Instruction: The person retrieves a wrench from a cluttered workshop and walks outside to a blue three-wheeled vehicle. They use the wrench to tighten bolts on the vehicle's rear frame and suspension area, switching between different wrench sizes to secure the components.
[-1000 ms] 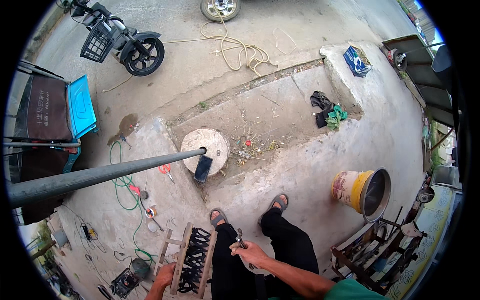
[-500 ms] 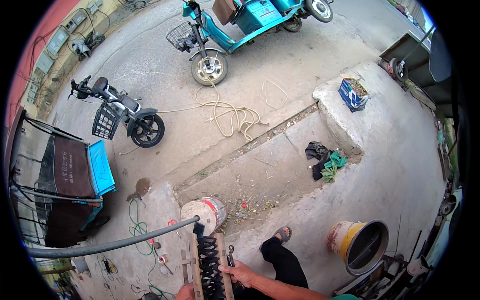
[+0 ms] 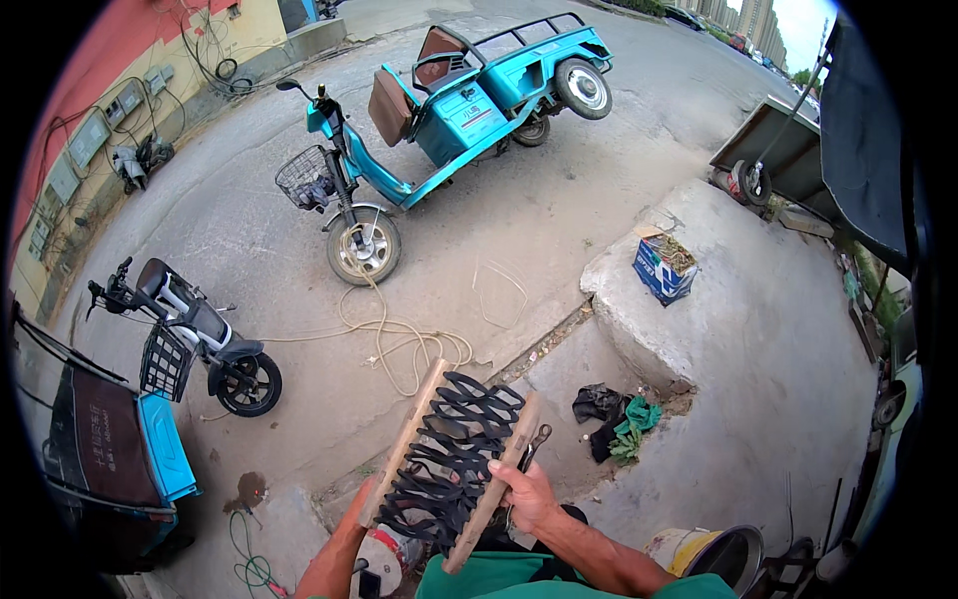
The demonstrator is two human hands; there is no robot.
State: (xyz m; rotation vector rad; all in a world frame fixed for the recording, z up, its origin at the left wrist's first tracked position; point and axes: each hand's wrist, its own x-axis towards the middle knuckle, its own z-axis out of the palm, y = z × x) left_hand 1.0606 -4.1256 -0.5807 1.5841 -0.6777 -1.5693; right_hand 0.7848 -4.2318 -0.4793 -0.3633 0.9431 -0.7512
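Note:
Both my hands hold up a folding stool [image 3: 457, 449], with two pale wooden bars and a seat of crisscrossed black straps. My left hand [image 3: 351, 514] is closed at the lower end of the left bar, its fingers mostly hidden behind the wood. Around the right bar my right hand [image 3: 531, 497] is wrapped, thumb on top. A metal wrench [image 3: 537, 441] sticks up beside that bar from the same hand. Below the stool, partly covered, stands a bucket [image 3: 382, 557] with a pale, solid-looking top.
A turquoise cargo tricycle [image 3: 464, 120] stands ahead, rope [image 3: 384, 327] trailing from its front wheel. At left are a small electric bike [image 3: 200, 324] and a brown-covered vehicle [image 3: 105, 429]. Rags [image 3: 599, 401], a blue box [image 3: 664, 268] and a yellow bucket [image 3: 689, 549] lie right.
The stool has risen and spread wider, its strap seat now facing up to me. My view has tilted up, and the grey pipe across the lower left is gone from sight.

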